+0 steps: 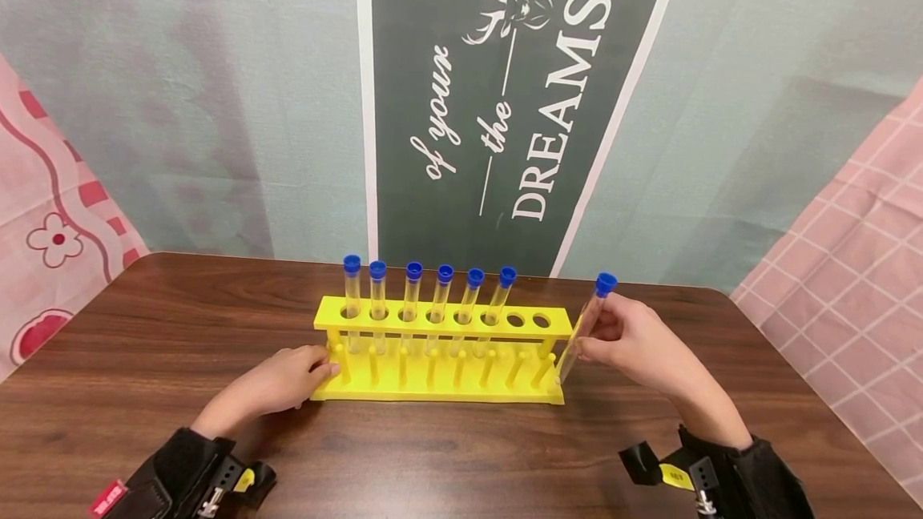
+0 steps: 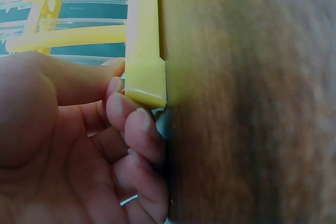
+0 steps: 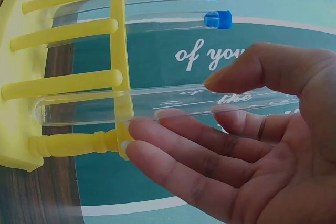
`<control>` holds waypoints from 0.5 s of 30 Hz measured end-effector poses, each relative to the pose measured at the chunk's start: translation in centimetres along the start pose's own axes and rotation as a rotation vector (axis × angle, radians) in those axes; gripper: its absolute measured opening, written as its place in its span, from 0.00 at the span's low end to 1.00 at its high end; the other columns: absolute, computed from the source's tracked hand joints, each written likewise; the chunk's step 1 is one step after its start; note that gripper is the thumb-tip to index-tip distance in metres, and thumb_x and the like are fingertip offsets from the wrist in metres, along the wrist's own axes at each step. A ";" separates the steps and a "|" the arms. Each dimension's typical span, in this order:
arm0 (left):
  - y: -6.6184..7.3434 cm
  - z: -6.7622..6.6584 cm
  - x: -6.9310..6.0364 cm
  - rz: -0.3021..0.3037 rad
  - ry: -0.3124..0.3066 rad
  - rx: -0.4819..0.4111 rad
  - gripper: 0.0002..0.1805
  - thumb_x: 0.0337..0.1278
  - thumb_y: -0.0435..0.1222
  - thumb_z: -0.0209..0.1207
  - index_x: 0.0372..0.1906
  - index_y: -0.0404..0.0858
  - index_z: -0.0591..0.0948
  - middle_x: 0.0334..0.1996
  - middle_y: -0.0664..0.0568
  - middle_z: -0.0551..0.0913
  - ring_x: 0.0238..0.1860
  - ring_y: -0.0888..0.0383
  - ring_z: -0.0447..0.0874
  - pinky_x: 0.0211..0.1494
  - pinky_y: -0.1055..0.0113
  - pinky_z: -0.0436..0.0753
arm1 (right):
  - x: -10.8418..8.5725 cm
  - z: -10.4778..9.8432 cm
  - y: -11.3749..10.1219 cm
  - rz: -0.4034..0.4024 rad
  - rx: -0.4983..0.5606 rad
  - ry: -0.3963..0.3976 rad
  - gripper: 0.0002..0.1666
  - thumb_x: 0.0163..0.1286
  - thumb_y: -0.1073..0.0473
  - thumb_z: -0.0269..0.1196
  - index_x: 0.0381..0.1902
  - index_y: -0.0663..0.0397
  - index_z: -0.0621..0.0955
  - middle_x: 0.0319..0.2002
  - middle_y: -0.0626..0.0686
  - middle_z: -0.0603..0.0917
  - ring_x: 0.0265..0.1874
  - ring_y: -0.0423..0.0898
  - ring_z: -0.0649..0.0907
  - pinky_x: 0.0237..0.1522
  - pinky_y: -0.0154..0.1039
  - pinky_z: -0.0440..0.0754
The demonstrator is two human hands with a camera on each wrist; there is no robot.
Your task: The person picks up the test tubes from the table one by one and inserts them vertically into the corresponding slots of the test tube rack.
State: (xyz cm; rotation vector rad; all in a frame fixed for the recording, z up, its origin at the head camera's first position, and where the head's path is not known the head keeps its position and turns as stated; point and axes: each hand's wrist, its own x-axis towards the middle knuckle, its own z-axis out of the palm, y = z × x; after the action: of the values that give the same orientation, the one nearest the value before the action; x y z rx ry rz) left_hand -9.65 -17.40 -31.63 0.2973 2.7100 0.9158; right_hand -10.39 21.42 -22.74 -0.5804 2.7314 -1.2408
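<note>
A yellow test tube rack stands upright on the table, with several blue-capped test tubes in its holes. Two holes at its right end show no tube. My left hand grips the left end of the rack's base, thumb above and curled fingers against the corner. In my right hand, thumb and fingers pinch another clear test tube. This one leans with its blue cap up and to the right, beside the rack's right end. In the right wrist view its rounded bottom shows near the base; its cap is hidden.
The brown wooden table runs around the rack on all sides. Behind it hangs a printed cloth with lettering and a deer head. Pink patterned cloth borders the right side, and more hangs at the left.
</note>
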 end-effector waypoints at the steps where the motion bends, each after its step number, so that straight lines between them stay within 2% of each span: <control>1: 0.0 0.0 0.0 0.003 -0.002 0.000 0.10 0.64 0.36 0.51 0.28 0.36 0.71 0.14 0.51 0.65 0.14 0.58 0.67 0.21 0.65 0.68 | 0.0 0.0 -0.1 -0.001 -0.001 0.004 0.12 0.57 0.68 0.63 0.35 0.68 0.72 0.29 0.56 0.80 0.29 0.49 0.83 0.31 0.36 0.80; 7: -0.1 0.0 0.0 0.000 -0.005 -0.005 0.09 0.64 0.36 0.52 0.31 0.35 0.72 0.15 0.51 0.64 0.14 0.58 0.67 0.21 0.65 0.67 | -0.2 0.0 -0.5 -0.013 -0.023 0.039 0.11 0.57 0.68 0.63 0.35 0.66 0.73 0.30 0.56 0.79 0.29 0.45 0.83 0.31 0.35 0.80; 15: -0.1 0.0 0.0 0.003 -0.004 -0.008 0.10 0.64 0.36 0.51 0.27 0.36 0.70 0.14 0.51 0.64 0.14 0.57 0.67 0.21 0.65 0.67 | -0.2 0.1 -0.8 -0.030 -0.038 0.084 0.10 0.57 0.67 0.64 0.34 0.62 0.73 0.30 0.54 0.79 0.29 0.46 0.82 0.30 0.35 0.80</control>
State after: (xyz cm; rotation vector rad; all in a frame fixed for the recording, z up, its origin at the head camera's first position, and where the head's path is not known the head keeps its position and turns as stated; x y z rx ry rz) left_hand -9.66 -17.52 -31.71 0.3015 2.7021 0.9253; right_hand -9.93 20.96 -22.19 -0.5889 2.8309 -1.2496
